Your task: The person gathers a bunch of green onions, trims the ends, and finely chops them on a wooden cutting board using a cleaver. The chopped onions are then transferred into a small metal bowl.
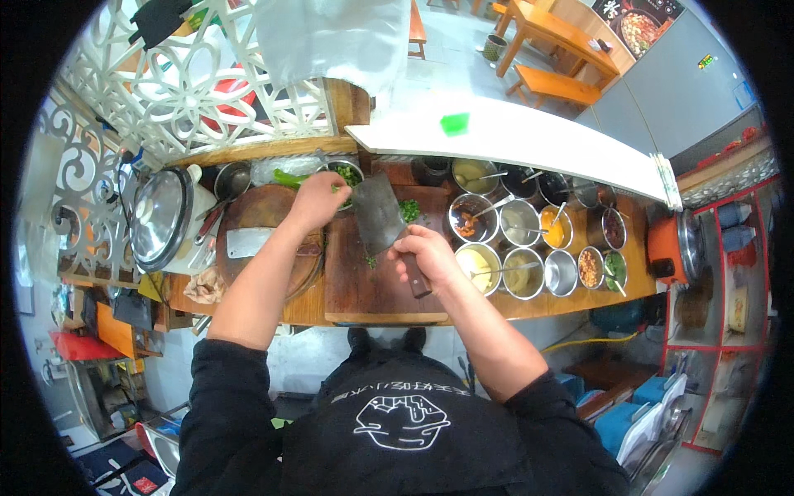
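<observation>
My right hand (426,256) grips the dark wooden handle of a cleaver (379,213). Its broad blade is raised at a slant above a rectangular wooden cutting board (351,293). Chopped green onion (409,211) lies on the board to the right of the blade, with a few bits (370,260) nearer to me. Close to the blade's left edge is my left hand (318,202), its fingers drawn together; whatever they may hold is hidden. Just beyond that hand stands a metal bowl (356,169) of chopped greens, partly covered by it. Long green vegetable pieces (288,177) lie beside the bowl.
Several metal pots of sauces and toppings stand on the right, including one of yellow sauce (475,263). A second cleaver (248,242) lies on a round wooden board (294,285) at left, near a large lidded cooker (161,215). A white ledge (529,145) borders the far side.
</observation>
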The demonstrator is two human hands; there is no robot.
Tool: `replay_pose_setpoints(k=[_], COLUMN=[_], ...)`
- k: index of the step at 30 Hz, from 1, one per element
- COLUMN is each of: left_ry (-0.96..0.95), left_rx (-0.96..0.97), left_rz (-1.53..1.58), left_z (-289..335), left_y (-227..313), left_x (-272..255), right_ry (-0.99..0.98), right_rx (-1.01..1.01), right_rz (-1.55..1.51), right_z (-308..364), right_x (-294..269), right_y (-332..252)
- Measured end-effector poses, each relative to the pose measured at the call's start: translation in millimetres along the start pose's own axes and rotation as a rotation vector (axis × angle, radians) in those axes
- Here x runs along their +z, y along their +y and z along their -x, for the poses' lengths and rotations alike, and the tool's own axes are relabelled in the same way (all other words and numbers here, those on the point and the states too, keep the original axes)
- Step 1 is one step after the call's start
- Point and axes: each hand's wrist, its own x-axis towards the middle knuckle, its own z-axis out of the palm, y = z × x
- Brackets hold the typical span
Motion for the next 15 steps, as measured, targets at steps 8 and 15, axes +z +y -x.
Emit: replay_pose_setpoints(k=[8,15], left_ry=[0.036,0.117], left_rx=[-0.457,-0.465], left_rz=[1.586,1.836], left_z=[-4.3,-9.6], left_y=[-24.9,-27.8], left_x=[6.6,12.5], right_ry=[-0.035,-0.222], right_rx=[-0.033,-0.027], right_rz=[-0.014,-0.087], right_z=[7.3,5.7], right_x=[4.4,21.7], right_y=[1.0,7.7])
